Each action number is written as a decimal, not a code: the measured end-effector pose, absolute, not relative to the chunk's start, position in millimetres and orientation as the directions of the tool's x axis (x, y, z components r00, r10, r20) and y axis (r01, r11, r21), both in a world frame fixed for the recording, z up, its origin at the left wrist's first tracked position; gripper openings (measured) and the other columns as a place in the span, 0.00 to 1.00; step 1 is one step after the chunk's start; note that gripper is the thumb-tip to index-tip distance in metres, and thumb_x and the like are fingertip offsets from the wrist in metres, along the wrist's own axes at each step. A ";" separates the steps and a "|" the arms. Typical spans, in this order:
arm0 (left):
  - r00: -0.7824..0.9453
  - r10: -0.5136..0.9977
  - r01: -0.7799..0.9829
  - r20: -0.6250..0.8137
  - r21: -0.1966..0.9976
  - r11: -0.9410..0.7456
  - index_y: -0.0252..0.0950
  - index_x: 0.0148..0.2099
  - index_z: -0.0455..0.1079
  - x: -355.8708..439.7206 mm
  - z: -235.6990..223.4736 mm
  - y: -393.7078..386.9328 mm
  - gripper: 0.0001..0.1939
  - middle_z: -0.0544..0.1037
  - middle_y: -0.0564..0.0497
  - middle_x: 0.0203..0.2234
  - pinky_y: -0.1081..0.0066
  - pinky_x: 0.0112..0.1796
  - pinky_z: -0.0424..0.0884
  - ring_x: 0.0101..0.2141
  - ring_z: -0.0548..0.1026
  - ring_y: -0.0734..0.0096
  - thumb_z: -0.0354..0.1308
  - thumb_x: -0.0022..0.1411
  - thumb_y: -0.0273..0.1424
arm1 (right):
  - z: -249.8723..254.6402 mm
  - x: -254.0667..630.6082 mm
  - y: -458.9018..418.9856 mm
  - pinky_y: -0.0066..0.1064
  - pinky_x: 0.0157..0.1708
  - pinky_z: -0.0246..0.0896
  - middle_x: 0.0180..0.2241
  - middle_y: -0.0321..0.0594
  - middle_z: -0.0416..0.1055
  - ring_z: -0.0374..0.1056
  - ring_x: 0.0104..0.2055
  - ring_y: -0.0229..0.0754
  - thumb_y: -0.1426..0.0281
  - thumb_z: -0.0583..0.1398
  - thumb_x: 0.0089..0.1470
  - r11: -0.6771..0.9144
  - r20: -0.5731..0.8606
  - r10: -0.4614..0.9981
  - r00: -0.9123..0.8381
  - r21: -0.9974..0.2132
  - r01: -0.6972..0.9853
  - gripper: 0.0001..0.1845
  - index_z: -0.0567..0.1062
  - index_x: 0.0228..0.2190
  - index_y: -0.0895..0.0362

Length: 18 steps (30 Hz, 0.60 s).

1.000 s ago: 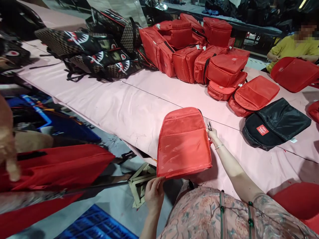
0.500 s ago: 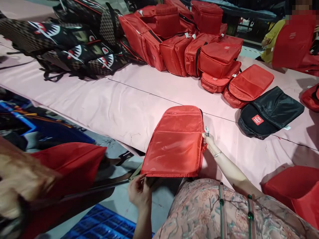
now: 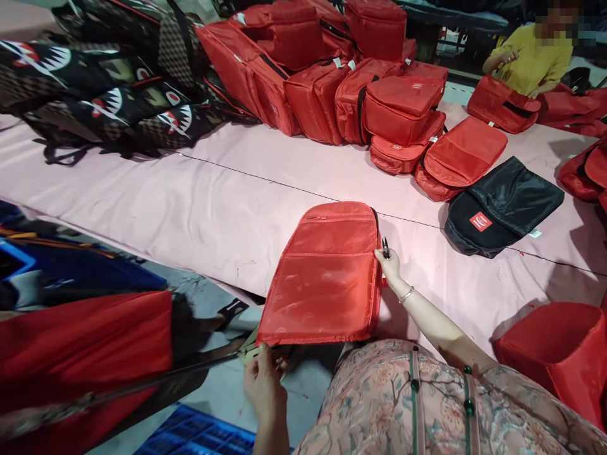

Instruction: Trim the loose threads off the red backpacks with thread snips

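A red backpack (image 3: 322,284), lying flat with a zipper line near its rounded top, spans the front edge of the pink-covered table. Its lower left corner is pinched between the fingers of my left hand (image 3: 266,382), just off the table edge. On the far side, my right hand (image 3: 389,266) grips the backpack's right edge. Small dark thread snips (image 3: 386,248) stick up from that same hand, points upward. A bracelet circles the right wrist.
Red backpacks (image 3: 317,101) are heaped at the back, with shark-patterned bags (image 3: 118,110) to their left. A black bag (image 3: 502,208) lies right; an upright red bag (image 3: 545,338) stands near. Red fabric (image 3: 142,328) hangs left above a blue pallet (image 3: 194,433). A person in yellow (image 3: 535,60) works opposite.
The backpack and both my hands keep nearly the same hold. Across the table, the person has lowered a red bag onto the surface. At left, a blurred hand has gone from view.
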State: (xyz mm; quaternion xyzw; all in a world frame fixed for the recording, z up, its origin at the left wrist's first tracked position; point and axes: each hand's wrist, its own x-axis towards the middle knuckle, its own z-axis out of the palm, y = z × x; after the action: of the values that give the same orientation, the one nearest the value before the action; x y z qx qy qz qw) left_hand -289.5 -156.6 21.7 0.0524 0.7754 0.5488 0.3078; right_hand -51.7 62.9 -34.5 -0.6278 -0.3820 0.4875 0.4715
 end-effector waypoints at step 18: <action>-0.480 0.509 -0.486 -0.714 0.700 0.524 0.35 0.31 0.67 -284.3 24.5 -151.8 0.15 0.74 0.51 0.19 0.66 0.25 0.73 0.21 0.74 0.66 0.62 0.46 0.40 | 7.3 -73.3 69.1 0.26 0.26 0.51 0.22 0.30 0.59 0.54 0.24 0.35 0.60 0.55 0.48 -0.072 -0.041 0.972 0.232 -0.989 0.130 0.11 0.61 0.24 0.53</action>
State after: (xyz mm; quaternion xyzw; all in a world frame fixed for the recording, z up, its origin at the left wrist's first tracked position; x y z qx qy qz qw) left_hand -284.3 -151.8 24.5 0.0083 0.7084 0.4879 0.5099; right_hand -73.3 69.1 7.3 -0.6016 -0.4579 0.4175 0.5041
